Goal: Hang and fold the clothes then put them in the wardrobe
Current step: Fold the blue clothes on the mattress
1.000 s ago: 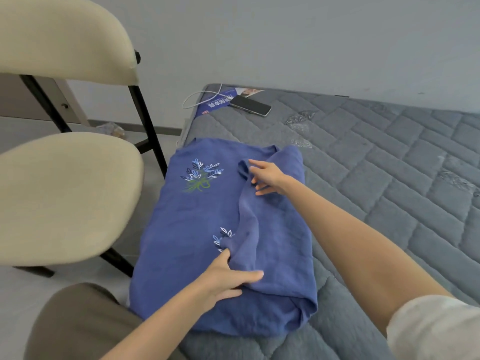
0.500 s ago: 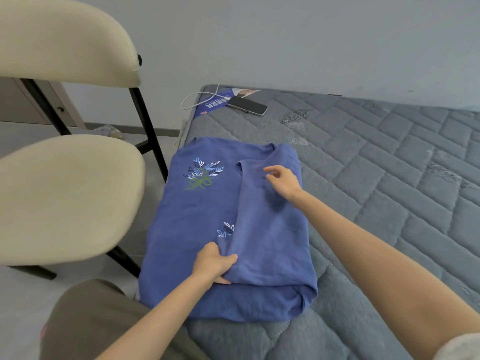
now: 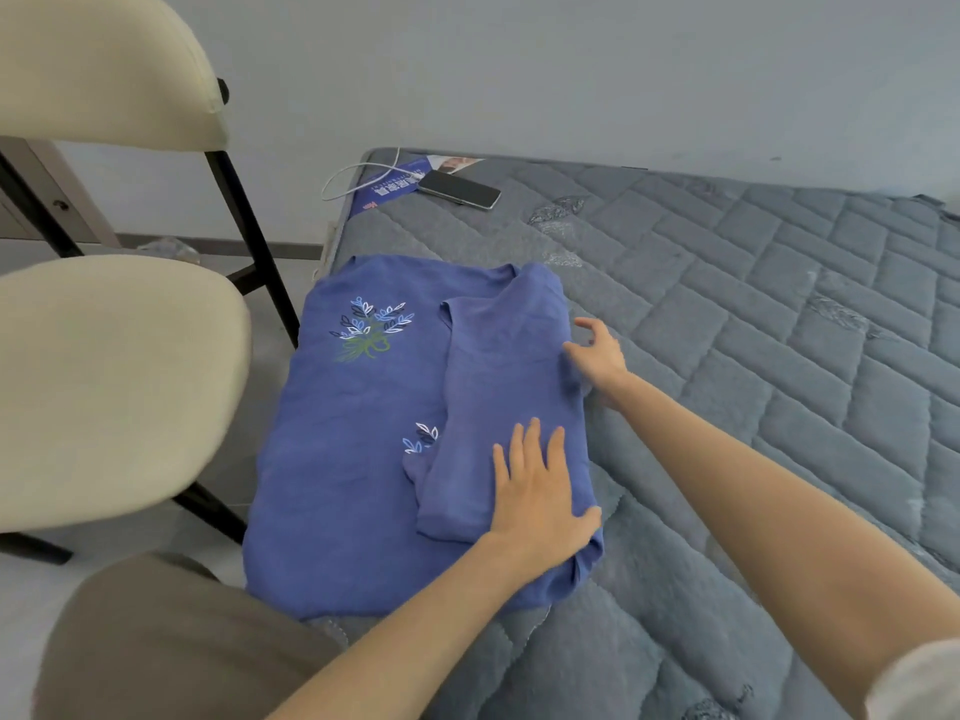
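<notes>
A blue shirt [image 3: 353, 459] with a leaf print lies flat on the near left corner of the grey quilted mattress [image 3: 753, 356]. Its right side is folded inward, with the sleeve laid down over the body. My left hand [image 3: 540, 496] presses flat on the lower part of that folded section, fingers straight. At the shirt's right edge, my right hand [image 3: 597, 356] has loosely spread fingers whose tips touch the fold. Neither hand grips the cloth.
A cream chair [image 3: 104, 376] with black legs stands close on the left of the bed. At the mattress's far corner lie a phone [image 3: 460, 189], a blue leaflet [image 3: 387, 187] and a white cable [image 3: 353, 174]. A grey wall runs behind the bed.
My left hand let go of the sleeve edge and slid right to press flat on the fold. My right hand moved from the sleeve top out to the shirt's right edge.
</notes>
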`<control>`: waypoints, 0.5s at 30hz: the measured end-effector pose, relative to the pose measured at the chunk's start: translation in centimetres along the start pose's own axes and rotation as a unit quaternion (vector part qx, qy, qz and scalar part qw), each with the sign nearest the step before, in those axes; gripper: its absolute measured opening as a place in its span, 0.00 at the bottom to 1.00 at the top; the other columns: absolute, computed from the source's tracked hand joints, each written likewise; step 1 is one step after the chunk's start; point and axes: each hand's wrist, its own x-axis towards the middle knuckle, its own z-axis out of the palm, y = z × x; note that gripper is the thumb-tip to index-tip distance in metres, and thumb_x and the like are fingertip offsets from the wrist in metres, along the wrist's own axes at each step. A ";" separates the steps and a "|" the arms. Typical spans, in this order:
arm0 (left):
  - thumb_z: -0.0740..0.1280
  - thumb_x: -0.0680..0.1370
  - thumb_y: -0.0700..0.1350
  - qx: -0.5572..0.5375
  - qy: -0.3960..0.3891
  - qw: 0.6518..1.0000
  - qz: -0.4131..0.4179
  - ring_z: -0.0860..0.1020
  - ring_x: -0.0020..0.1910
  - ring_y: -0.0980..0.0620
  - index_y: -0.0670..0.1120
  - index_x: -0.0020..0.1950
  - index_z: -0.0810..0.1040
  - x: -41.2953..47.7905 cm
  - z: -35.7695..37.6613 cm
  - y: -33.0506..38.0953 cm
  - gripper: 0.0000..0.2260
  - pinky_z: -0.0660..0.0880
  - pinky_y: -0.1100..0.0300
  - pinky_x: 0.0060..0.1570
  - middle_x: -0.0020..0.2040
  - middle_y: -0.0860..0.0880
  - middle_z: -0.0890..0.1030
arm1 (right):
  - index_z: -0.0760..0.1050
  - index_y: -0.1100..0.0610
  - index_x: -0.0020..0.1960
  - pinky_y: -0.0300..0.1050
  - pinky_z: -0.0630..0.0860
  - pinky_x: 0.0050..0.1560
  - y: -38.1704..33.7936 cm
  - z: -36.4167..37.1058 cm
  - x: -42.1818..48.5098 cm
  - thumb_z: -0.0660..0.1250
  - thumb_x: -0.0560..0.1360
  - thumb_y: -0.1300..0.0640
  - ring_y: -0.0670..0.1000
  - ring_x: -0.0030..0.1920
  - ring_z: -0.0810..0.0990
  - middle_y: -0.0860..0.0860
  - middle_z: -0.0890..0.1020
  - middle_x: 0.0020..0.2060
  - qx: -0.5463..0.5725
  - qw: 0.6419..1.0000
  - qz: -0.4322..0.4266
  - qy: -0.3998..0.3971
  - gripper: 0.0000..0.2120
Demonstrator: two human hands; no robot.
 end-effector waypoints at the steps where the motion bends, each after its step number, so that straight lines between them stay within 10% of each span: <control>1: 0.63 0.75 0.60 0.023 -0.019 1.000 0.005 0.35 0.75 0.41 0.44 0.77 0.40 0.3 0.7 0.4 0.43 0.37 0.43 0.72 0.77 0.41 0.37 | 0.63 0.51 0.72 0.51 0.71 0.61 0.2 -0.2 0.3 0.62 0.77 0.58 0.55 0.55 0.74 0.57 0.74 0.57 0.030 0.999 0.010 -0.019 0.24; 6: 0.63 0.73 0.64 0.119 -0.058 0.991 0.021 0.30 0.73 0.37 0.45 0.76 0.33 1.5 3.4 0.4 0.49 0.31 0.36 0.67 0.74 0.38 0.31 | 0.58 0.53 0.74 0.43 0.72 0.44 1.4 -0.5 2.3 0.62 0.78 0.60 0.47 0.35 0.72 0.50 0.75 0.37 0.097 0.993 0.030 -0.067 0.27; 15: 0.63 0.69 0.64 0.143 -0.068 0.985 0.069 0.22 0.66 0.39 0.46 0.75 0.30 1.6 5.4 -1.2 0.51 0.26 0.36 0.63 0.73 0.39 0.28 | 0.64 0.50 0.71 0.46 0.77 0.58 1.6 0.9 5.0 0.67 0.77 0.58 0.52 0.59 0.78 0.56 0.75 0.64 0.181 0.977 -0.042 -0.108 0.25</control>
